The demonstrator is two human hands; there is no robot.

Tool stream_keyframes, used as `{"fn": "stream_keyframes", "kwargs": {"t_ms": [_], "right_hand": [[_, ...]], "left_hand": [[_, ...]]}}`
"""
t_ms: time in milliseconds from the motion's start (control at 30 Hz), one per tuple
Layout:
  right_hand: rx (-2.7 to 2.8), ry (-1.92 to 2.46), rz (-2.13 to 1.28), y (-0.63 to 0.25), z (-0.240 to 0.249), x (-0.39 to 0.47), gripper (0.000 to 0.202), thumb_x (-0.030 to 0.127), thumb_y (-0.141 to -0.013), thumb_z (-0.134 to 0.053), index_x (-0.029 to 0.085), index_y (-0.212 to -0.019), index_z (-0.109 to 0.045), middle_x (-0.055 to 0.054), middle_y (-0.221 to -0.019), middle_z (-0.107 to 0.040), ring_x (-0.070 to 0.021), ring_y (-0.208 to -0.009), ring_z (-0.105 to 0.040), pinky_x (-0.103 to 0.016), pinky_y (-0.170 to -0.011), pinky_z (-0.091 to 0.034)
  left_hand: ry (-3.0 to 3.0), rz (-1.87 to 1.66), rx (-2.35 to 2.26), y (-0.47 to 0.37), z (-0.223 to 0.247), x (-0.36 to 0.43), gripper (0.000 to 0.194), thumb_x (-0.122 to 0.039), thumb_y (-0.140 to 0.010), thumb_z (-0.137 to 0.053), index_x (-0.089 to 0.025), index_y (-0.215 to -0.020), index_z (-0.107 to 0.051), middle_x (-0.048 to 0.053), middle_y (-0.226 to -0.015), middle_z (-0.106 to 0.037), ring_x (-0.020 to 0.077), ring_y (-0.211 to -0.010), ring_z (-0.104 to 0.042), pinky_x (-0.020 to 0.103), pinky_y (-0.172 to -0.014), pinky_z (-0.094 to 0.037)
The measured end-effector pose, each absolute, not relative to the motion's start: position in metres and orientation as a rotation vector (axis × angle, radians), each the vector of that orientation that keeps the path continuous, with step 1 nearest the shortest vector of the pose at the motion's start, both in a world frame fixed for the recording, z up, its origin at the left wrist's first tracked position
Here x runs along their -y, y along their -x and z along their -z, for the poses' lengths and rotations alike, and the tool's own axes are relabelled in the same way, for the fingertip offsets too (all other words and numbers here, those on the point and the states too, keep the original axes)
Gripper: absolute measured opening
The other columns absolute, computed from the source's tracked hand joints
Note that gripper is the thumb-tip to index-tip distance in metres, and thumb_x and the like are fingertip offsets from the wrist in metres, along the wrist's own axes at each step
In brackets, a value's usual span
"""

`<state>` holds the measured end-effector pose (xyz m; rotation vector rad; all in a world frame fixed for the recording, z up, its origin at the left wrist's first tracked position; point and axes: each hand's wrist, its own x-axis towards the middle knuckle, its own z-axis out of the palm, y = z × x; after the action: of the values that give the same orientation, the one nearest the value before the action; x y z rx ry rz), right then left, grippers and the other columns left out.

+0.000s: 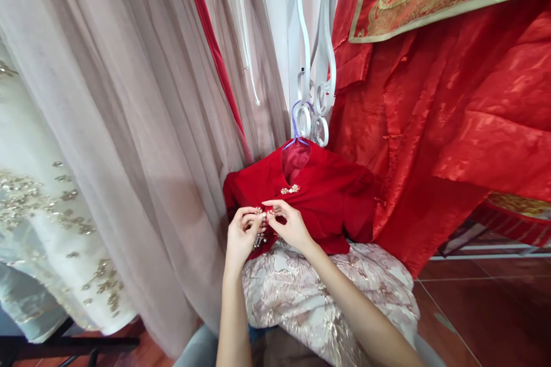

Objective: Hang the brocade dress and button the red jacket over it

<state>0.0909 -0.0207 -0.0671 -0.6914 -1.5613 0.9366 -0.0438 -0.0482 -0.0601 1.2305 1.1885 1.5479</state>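
A red velvet jacket (327,198) hangs on a purple hanger (295,120), its lower edge lying over a pale brocade fabric (297,287) on my lap. Down its front run gold-and-pearl clasps; the upper clasp (290,189) lies just under the neckline. My left hand (243,235) pinches one side of a lower clasp (259,212). Close against it, my right hand (289,223) pinches the other side, fingertips nearly meeting. Beaded strands dangle below the fingers. Whether the two clasp halves are joined is hidden by the fingertips.
A white scrolled metal stand (321,97) rises behind the hanger. Pinkish-grey drapes (142,126) hang at the left, beside a white gown with gold sequins (38,200). Large red satin garments (430,114) fill the right. Dark red tiles (486,309) cover the floor.
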Motion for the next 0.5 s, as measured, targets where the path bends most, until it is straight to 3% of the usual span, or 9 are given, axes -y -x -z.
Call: {"fn": "stream_keyframes", "kwargs": {"t_ms": [167,300,500], "right_hand": [[1.575,0.758,-1.091,-0.127,0.07,0.035,0.023,0.031,-0.083,-0.059,0.02,-0.101,-0.066,-0.007,-0.105,-0.071,-0.0186,-0.096,-0.068,-0.035,-0.085,-0.055],[1.532,1.009,-1.082,-0.153,0.091,0.055,0.02,0.036,-0.083,-0.059,0.019,-0.089,-0.068,-0.006,-0.088,-0.073,-0.0196,-0.08,-0.071,-0.034,-0.072,-0.059],[1.633,1.042,-0.904,-0.125,0.117,0.069,0.014,0.025,-0.082,-0.055,0.022,-0.091,-0.066,-0.006,-0.092,-0.068,-0.0192,-0.086,-0.067,-0.031,-0.069,-0.059]], "left_hand": [[-1.43,-1.561,-1.499,0.054,0.078,0.05,0.026,-0.04,-0.072,-0.067,-0.016,-0.081,-0.062,0.003,-0.072,-0.067,0.0132,-0.062,-0.062,0.024,-0.06,-0.052],[-1.459,-1.388,-1.608,0.061,0.114,0.061,0.021,-0.038,-0.072,-0.063,-0.017,-0.076,-0.067,0.005,-0.074,-0.07,0.0177,-0.067,-0.065,0.028,-0.066,-0.052],[-1.3,-1.461,-1.774,0.04,0.141,0.062,0.021,-0.038,-0.066,-0.066,-0.02,-0.072,-0.058,0.006,-0.073,-0.07,0.0214,-0.069,-0.067,0.032,-0.068,-0.052]]}}
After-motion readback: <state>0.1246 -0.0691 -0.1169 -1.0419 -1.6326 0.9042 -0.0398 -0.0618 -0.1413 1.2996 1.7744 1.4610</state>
